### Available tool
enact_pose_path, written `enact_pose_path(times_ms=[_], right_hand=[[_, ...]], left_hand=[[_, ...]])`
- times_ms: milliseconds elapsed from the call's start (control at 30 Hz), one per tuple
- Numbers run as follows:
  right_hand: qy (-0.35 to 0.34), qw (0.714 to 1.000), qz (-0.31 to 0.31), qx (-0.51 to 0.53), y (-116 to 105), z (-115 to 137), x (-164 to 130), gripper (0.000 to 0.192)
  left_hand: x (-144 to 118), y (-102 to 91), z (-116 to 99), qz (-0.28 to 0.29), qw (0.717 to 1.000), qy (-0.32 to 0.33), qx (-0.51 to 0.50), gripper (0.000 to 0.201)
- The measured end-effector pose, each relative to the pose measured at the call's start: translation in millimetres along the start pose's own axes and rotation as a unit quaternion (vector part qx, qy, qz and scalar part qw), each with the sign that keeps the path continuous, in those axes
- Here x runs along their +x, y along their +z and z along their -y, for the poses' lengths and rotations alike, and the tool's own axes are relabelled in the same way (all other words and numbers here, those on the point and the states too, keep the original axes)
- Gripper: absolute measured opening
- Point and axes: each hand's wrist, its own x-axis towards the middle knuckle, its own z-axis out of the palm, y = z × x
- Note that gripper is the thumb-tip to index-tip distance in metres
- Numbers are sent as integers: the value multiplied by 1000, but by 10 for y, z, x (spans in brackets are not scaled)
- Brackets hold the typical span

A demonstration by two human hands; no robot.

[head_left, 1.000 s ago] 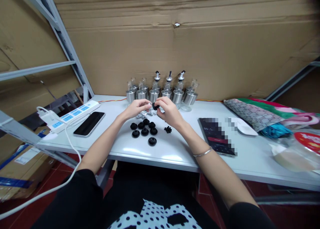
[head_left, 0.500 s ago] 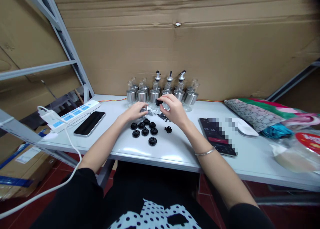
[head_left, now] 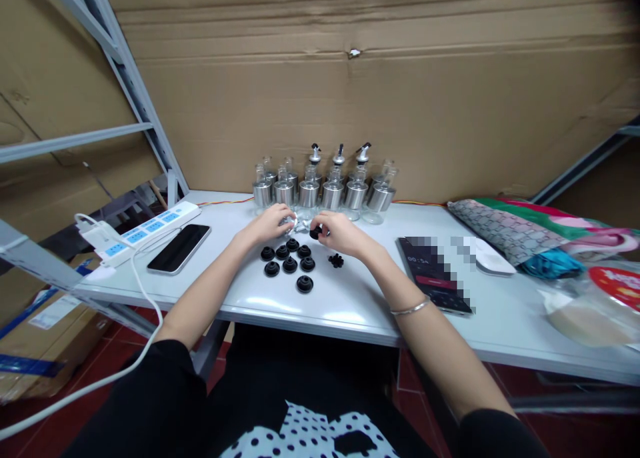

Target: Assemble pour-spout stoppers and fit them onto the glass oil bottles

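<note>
Lower than half a second ago, the right hand [head_left: 340, 233] now sits close over the white table [head_left: 350, 305], having come down from in front of the bottles, and its fingertips pinch a small black stopper [head_left: 315, 232] just above the tabletop. The left hand [head_left: 270, 222] has barely shifted: it rests beside the right one with its fingers curled around small clear and silvery parts [head_left: 296, 224]; how firmly it grips them cannot be told.

Just in front of both hands lies a cluster of black rubber stoppers [head_left: 290, 261], seven or so, flat on the table and close together, with a little pile of tiny black pieces [head_left: 336, 261] slightly apart to their right.

Behind the hands, against the cardboard wall [head_left: 380, 85], stands a row of glass bottles with steel sleeves [head_left: 320, 190]. Three of them in the middle carry black-tipped pourer spouts [head_left: 339, 154]; the others have open necks. The glass looks clear, and no liquid can be made out inside.

To the left lie a dark phone [head_left: 179, 247] and a white power strip [head_left: 145, 228] with blue sockets. To the right lie a second phone [head_left: 436, 278] with a lit screen, a white mouse [head_left: 493, 257] and patterned cloth bags [head_left: 520, 231].
</note>
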Motion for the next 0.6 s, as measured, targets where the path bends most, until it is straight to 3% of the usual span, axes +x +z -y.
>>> enact_pose_path(times_ms=[100,300,600], right_hand=[[15,999,49,-5,67,-16,5,28],[21,999,33,17,176,-15,34,36],[38,996,85,-4,206,19,37,28]], left_hand=[[2,-7,-12,-10,1000,9,0,25],[3,-2,-8,-21,1000,22,3,23],[0,-38,-85,4,1000,6,10,23]])
